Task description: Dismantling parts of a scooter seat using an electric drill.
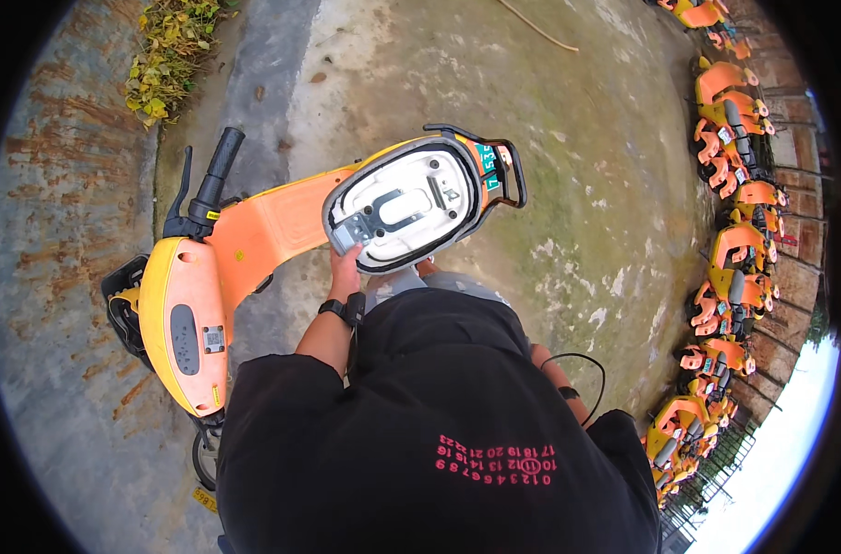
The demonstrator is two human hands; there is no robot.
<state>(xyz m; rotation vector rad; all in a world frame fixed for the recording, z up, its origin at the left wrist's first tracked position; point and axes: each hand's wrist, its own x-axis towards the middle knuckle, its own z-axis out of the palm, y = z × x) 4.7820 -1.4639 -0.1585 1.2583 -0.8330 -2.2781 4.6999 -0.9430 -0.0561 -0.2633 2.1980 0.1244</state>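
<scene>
Currently, left hand (pixel 344 270): fingers against the near-left edge of the white oval panel (pixel 404 210), by a grey rectangular piece (pixel 353 233); grip cannot be told.
Right hand (pixel 541 357): partly hidden by the black shirt (pixel 420 388); state cannot be told; thin black cable (pixel 602 379) looping nearby.
White oval panel: moulded, centrally recessed, dark-rimmed; at the scooter's (pixel 271 222) seat position.
Scooter: smooth orange-yellow shell.
Ground (pixel 614 222): stained, mottled concrete.
</scene>
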